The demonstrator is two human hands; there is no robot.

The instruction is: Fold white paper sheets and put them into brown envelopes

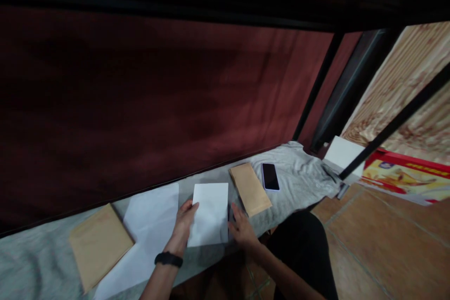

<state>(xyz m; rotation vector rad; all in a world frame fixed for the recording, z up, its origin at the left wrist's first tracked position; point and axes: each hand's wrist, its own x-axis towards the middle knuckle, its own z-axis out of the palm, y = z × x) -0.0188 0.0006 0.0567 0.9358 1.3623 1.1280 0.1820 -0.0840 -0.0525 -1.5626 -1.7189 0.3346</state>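
Note:
A white sheet or folded stack of paper (210,215) lies before me over the grey cloth. My left hand (186,218), with a dark band on the wrist, grips its left edge, thumb on top and the other fingers underneath. Beside the right edge is my right hand (242,228), fingers apart and holding nothing; whether it touches the paper I cannot tell. Left of my left hand, larger white paper (153,220) lies partly beneath a brown paper envelope (100,246). A narrower brown envelope (250,188) rests just beyond my right hand.
A phone (270,176) lies on the grey cloth (295,164) to the right. Black frame posts (318,86) rise at the right, with a dark red panel (168,98) behind. A red and yellow box (404,176) stands on the tiled floor (393,234).

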